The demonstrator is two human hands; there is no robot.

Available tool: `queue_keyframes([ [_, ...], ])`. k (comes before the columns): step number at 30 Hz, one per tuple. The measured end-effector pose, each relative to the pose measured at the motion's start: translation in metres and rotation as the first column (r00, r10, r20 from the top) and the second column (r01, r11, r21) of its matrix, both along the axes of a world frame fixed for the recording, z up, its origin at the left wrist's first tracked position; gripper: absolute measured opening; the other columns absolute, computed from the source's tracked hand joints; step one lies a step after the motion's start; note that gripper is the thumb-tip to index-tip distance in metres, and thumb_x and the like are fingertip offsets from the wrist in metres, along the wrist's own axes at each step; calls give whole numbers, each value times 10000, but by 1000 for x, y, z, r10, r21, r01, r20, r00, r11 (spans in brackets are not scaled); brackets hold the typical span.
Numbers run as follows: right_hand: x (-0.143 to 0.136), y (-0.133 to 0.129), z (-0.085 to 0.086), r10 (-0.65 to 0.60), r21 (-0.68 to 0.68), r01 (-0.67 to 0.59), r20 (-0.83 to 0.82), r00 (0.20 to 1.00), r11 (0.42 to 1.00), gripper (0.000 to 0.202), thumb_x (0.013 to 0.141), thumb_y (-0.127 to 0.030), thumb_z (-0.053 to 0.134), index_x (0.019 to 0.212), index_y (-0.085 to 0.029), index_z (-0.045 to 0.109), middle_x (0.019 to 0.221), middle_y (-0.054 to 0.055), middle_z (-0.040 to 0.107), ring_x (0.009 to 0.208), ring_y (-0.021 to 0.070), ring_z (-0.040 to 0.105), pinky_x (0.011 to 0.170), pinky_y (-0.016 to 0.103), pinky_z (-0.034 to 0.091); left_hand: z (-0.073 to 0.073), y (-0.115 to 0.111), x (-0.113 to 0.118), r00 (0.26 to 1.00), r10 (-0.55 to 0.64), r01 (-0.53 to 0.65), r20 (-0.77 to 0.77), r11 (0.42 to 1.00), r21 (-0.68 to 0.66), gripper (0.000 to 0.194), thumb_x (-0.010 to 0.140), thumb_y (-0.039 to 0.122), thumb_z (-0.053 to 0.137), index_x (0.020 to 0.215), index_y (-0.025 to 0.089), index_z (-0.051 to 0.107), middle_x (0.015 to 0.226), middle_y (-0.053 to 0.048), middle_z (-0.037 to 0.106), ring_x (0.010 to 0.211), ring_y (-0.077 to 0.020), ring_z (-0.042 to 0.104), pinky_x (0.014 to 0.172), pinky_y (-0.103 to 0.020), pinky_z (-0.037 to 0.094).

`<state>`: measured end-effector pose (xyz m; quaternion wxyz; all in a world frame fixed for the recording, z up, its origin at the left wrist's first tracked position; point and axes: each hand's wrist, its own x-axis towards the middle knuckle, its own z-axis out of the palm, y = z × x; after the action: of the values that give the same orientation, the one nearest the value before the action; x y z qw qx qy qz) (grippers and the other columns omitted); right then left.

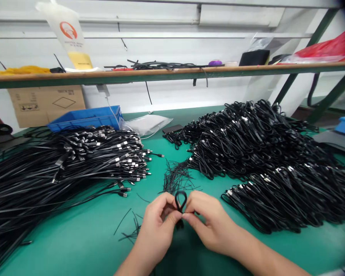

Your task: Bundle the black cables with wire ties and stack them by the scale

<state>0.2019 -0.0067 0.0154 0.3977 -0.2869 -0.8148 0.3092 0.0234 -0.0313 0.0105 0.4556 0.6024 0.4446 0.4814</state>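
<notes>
Low in the middle of the head view, a folded black cable stands up as a small loop between my hands. My left hand is closed round it, thumb and fingers gripping the loop's neck. My right hand pinches at the same neck from the other side; what lies between its fingertips is hidden. Just beyond the hands is a heap of short thin black ties. More loose ties lie left of my left hand.
Long straight USB cables are heaped on the left of the green table. Bundled looped cables pile up on the right, with another row of bundles nearer. Behind stand a blue bin, a plastic bag and a shelf.
</notes>
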Motion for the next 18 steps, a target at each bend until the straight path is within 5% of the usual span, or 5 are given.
queue_keyframes([
  [3, -10, -6, -3, 30, -683, -257, -326, 945, 683, 346, 889, -406, 604, 694, -220, 387, 612, -63, 373, 549, 107, 330, 516, 229, 285, 2, -1, -7, 960, 99, 19, -262, 911, 413, 157, 895, 102, 517, 826, 212, 605, 805, -29, 611, 767, -168, 552, 717, -268, 437],
  [5, -14, -7, -7, 1, -797, -374, -424, 906, 475, 379, 854, -470, 632, 720, -226, 376, 605, -74, 365, 520, 91, 289, 490, 214, 263, 4, 0, -9, 941, 124, 36, -314, 888, 459, 190, 894, 77, 490, 841, 219, 604, 818, -30, 618, 778, -169, 559, 727, -267, 442],
  [10, -10, -6, -17, -100, -174, 78, -124, 987, 982, 126, 965, -296, 538, 919, -190, 586, 813, 31, 573, 743, 171, 513, 678, 289, 411, 4, 2, -4, 991, 88, -89, -98, 996, -4, 80, 839, 190, 600, 772, 201, 556, 744, -5, 557, 698, -160, 531, 633, -250, 424],
  [14, -2, -4, -17, -117, 197, 111, 20, 993, 974, 215, 1000, -190, 434, 892, -194, 620, 839, 61, 611, 794, 199, 515, 728, 326, 394, 2, 3, 3, 987, 39, -1, 157, 972, -233, 163, 764, 260, 695, 758, 181, 552, 701, 17, 520, 660, -139, 485, 621, -238, 394],
  [18, -5, -4, -12, -16, -452, -73, -190, 982, 889, 359, 947, -479, 550, 730, -196, 514, 667, 1, 524, 621, 150, 448, 576, 261, 335, 1, 5, 5, 959, -8, 67, 284, 977, -201, 213, 713, 291, 778, 726, 164, 607, 726, 10, 525, 689, -143, 493, 650, -242, 395],
])
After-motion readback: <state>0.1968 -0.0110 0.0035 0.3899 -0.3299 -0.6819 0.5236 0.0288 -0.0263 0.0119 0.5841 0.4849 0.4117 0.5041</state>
